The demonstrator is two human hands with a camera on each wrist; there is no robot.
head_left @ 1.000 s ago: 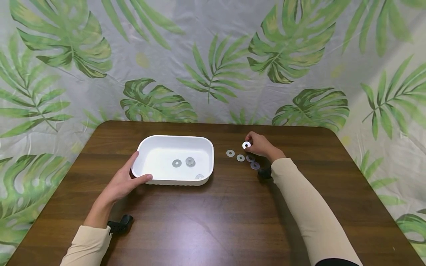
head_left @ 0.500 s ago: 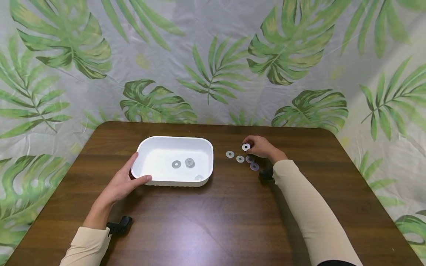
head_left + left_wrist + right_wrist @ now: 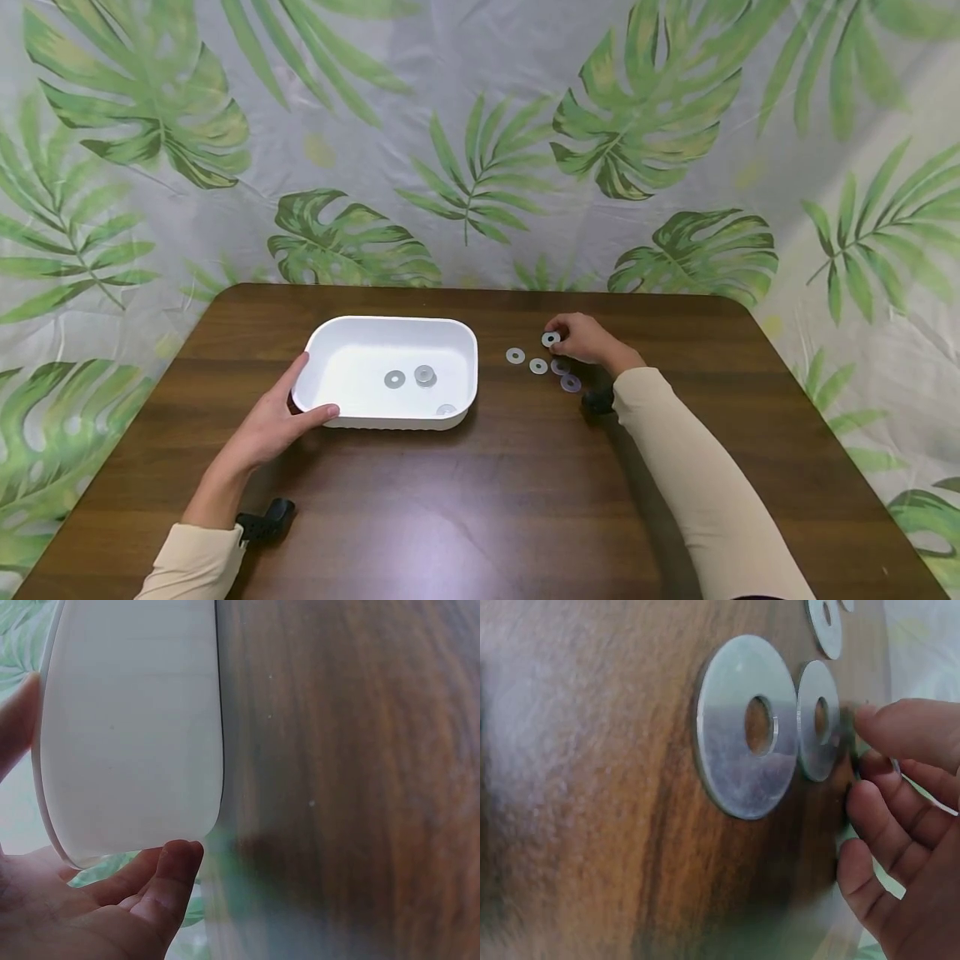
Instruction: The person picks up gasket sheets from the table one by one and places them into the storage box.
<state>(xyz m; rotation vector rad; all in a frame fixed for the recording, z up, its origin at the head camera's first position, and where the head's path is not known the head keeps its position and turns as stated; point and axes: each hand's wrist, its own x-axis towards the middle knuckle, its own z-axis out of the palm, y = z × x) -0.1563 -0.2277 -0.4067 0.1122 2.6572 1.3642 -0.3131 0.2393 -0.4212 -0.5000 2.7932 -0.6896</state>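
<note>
While the left hand (image 3: 273, 425) grips the near-left corner of the white tray (image 3: 330, 333), thumb on the front wall, fingers curled round the side, the right hand (image 3: 588, 340) pinches one washer (image 3: 551, 339) at approx. 3 o'clock from the tray, on the tabletop (image 3: 480, 500). Four more washers (image 3: 538, 366) lie flat just beside the hand, at its 8 o'clock. Three washers (image 3: 394, 379) sit inside the tray.

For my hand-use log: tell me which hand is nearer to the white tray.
Left. The left hand grips the white tray at its near-left corner; the right hand is off to the tray's right, pinching a washer.
</note>
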